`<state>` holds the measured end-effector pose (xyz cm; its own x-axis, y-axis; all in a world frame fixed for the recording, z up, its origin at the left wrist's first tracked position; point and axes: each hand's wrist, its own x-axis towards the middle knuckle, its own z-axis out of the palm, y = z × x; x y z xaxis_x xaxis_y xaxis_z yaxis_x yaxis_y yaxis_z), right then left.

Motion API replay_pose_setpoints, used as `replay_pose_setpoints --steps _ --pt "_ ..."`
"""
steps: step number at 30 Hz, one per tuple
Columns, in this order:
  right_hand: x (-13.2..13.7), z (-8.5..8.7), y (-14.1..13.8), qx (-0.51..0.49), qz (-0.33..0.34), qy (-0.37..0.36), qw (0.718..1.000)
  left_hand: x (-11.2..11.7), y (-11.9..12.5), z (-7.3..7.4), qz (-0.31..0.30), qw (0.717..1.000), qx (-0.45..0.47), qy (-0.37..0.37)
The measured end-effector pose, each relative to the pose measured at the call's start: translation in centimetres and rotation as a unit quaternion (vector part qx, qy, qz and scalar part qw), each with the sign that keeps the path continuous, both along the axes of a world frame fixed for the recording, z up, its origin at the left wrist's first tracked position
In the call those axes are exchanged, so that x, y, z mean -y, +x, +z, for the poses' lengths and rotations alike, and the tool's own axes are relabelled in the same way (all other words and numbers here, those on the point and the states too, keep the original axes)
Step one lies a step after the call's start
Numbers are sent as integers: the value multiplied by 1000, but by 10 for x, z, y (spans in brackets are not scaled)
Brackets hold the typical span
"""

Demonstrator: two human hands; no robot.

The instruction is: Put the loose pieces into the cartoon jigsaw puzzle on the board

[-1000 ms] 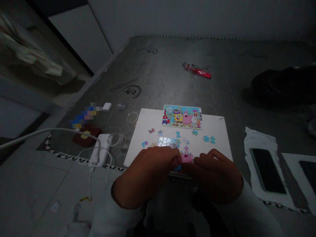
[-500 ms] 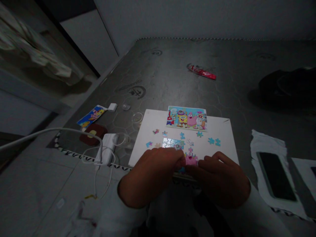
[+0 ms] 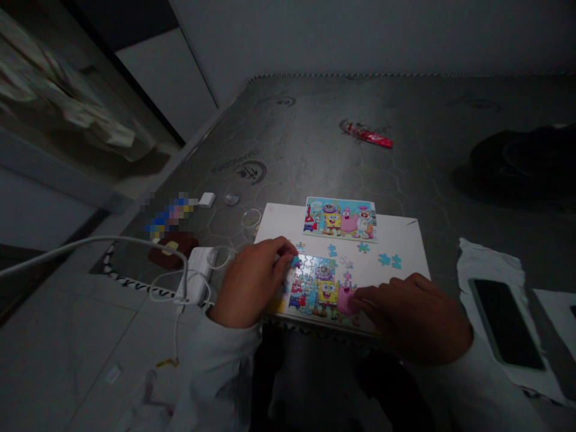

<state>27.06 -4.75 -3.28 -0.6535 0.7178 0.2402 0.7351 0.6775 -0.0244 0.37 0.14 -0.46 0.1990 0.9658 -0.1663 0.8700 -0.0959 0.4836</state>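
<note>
— While your left hand bends over the far left corner of the puzzle, your fingertips are bunched at a blue-purple piece; whether you're pinching it, I can't tell.

— And your right hand?

— You have a finger against the pink figure at the right edge, perhaps to stop the joined part sliding. Your thumb is too dark to show, so I can't tell if you're gripping there.

— Your puzzle lies flat between your hands, on the near part of the board, probably for an even bed. How does it look to you?

— Snug on the left, with glare at the far side and a yellow figure mid-way; jagged on the right.

— Beyond it, your loose pieces sit apart, likely so you can read each shape, and your card faces you, presumably for easy glancing.
</note>
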Motion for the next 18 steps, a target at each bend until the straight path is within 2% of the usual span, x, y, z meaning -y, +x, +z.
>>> replay_pose_setpoints --steps 5,11,18 --pt "-1 -5 3 19 -32 -10 999 -4 0 -7 30 999 -37 -4" --pt "1 -8 6 26 -31 -31 999 -6 3 -9 70 993 -96 -2" --pt "-1 -8 8 23 -42 -53 997 -6 3 -10 94 988 -122 3"
